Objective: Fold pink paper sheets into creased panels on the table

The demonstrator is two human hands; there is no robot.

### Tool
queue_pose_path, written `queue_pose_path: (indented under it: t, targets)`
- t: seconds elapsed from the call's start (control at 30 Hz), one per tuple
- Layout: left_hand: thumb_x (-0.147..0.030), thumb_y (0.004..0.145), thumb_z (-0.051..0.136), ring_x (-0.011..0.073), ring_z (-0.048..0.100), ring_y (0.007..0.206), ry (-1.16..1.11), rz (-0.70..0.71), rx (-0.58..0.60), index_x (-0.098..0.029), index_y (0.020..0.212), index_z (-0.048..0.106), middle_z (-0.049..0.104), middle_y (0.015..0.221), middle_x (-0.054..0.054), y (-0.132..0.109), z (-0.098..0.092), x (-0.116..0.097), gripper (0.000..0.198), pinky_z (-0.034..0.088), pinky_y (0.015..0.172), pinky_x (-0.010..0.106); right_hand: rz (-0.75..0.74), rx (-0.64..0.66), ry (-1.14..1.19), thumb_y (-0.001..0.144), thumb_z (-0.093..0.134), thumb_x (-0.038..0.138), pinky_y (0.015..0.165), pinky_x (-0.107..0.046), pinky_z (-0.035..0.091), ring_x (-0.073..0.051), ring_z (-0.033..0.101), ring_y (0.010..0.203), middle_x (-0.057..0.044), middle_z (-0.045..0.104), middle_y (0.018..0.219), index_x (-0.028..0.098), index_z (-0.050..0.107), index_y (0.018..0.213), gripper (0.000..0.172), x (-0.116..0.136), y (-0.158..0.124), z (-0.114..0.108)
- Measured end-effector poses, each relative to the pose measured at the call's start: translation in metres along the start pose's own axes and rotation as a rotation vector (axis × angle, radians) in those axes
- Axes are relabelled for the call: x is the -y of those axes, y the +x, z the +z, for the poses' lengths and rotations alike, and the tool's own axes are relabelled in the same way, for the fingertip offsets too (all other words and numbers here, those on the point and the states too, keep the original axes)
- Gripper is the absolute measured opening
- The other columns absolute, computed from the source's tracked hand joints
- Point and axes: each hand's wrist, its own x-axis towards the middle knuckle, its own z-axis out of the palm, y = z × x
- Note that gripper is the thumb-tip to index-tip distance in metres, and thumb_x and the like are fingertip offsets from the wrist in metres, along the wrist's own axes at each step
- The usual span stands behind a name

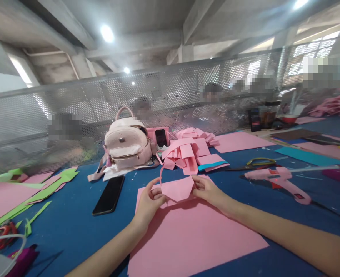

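A small folded pink paper piece (178,189) with a thin loop handle is held between both hands above a large pink sheet (193,234) lying on the blue table (74,223). My left hand (148,202) pinches the piece's left edge with curled fingers. At its right corner, my right hand (207,189) grips it between thumb and fingers. A heap of similar folded pink pieces (187,152) lies just beyond the hands.
A black phone (109,195) lies left of the sheet, a pink backpack (128,144) behind it. A pink glue gun (279,181) and scissors (259,162) rest at the right. Green and pink paper scraps (28,190) cover the left. A mesh fence (72,115) backs the table.
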Motion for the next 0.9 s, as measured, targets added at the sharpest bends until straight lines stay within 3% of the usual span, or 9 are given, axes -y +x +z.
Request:
queue_pose_path:
  t: [0.13, 0.23, 0.3, 0.37, 0.53, 0.67, 0.77, 0.9]
  targets:
    - [-0.014, 0.058, 0.073, 0.0099, 0.053, 0.054, 0.018, -0.002, -0.004, -0.014, 0.128, 0.05, 0.062, 0.068, -0.005, -0.003, 0.003, 0.001, 0.074, 0.043, 0.053, 0.021, 0.043, 0.009, 0.005, 0.072, 0.064, 0.015, 0.09, -0.037, 0.053, -0.027, 0.065, 0.112, -0.009, 0.07, 0.121, 0.018, 0.063, 0.124, 0.052, 0.004, -0.005, 0.005]
    - [-0.013, 0.055, 0.074, 0.0155, 0.062, 0.075, 0.044, -0.001, -0.055, -0.016, 0.125, 0.055, 0.069, 0.094, 0.005, -0.008, 0.006, 0.003, 0.072, 0.048, 0.062, 0.023, 0.046, 0.052, 0.041, 0.072, 0.067, 0.014, 0.095, -0.038, 0.051, -0.026, 0.064, 0.112, -0.009, 0.07, 0.123, 0.018, 0.063, 0.123, 0.051, 0.008, -0.009, 0.015]
    - [-0.014, 0.053, 0.077, 0.0212, 0.063, 0.096, 0.06, 0.004, -0.094, -0.016, 0.124, 0.056, 0.066, 0.116, 0.011, -0.01, 0.009, 0.004, 0.073, 0.05, 0.075, 0.026, 0.044, 0.069, 0.062, 0.071, 0.068, 0.014, 0.097, -0.039, 0.049, -0.026, 0.064, 0.113, -0.009, 0.07, 0.122, 0.019, 0.064, 0.122, 0.051, 0.01, -0.01, 0.02]
    - [-0.017, 0.051, 0.082, 0.0256, 0.061, 0.106, 0.076, 0.007, -0.113, -0.016, 0.128, 0.054, 0.063, 0.124, 0.013, -0.012, 0.012, 0.002, 0.082, 0.049, 0.082, 0.029, 0.042, 0.067, 0.063, 0.07, 0.069, 0.014, 0.098, -0.04, 0.048, -0.026, 0.064, 0.112, -0.008, 0.07, 0.12, 0.019, 0.064, 0.121, 0.051, 0.01, -0.01, 0.024]
    - [-0.016, 0.041, 0.091, 0.0276, 0.063, 0.099, 0.102, -0.017, -0.079, -0.019, 0.136, 0.048, 0.067, 0.113, 0.011, -0.012, 0.015, -0.009, 0.105, 0.049, 0.082, 0.033, 0.048, 0.082, 0.061, 0.068, 0.071, 0.014, 0.098, -0.04, 0.049, -0.026, 0.065, 0.109, -0.008, 0.072, 0.115, 0.018, 0.066, 0.118, 0.05, 0.011, -0.01, 0.024]
    - [-0.008, 0.041, 0.088, 0.0256, 0.061, 0.102, 0.079, -0.047, -0.056, -0.021, 0.129, 0.055, 0.064, 0.119, 0.01, -0.006, 0.007, -0.007, 0.095, 0.049, 0.078, 0.028, 0.124, 0.104, 0.086, 0.077, 0.072, 0.023, 0.089, -0.039, 0.053, -0.027, 0.065, 0.11, -0.01, 0.07, 0.12, 0.02, 0.063, 0.127, 0.051, 0.018, -0.013, 0.018]
    - [-0.008, 0.047, 0.084, 0.0195, 0.062, 0.086, 0.02, -0.109, -0.012, -0.017, 0.126, 0.057, 0.068, 0.104, 0.009, 0.0, -0.002, 0.0, 0.084, 0.047, 0.068, 0.025, 0.182, 0.098, 0.094, 0.082, 0.071, 0.029, 0.086, -0.035, 0.054, -0.025, 0.064, 0.112, -0.009, 0.068, 0.124, 0.024, 0.059, 0.133, 0.052, 0.022, -0.015, 0.012]
    - [-0.018, 0.055, 0.085, 0.0107, 0.056, 0.065, -0.078, -0.172, 0.067, -0.013, 0.125, 0.059, 0.065, 0.078, 0.001, 0.002, -0.007, 0.0, 0.075, 0.046, 0.065, 0.023, 0.214, 0.097, 0.155, 0.081, 0.073, 0.031, 0.093, -0.036, 0.053, -0.023, 0.065, 0.109, -0.007, 0.069, 0.121, 0.025, 0.061, 0.13, 0.051, 0.022, -0.013, 0.007]
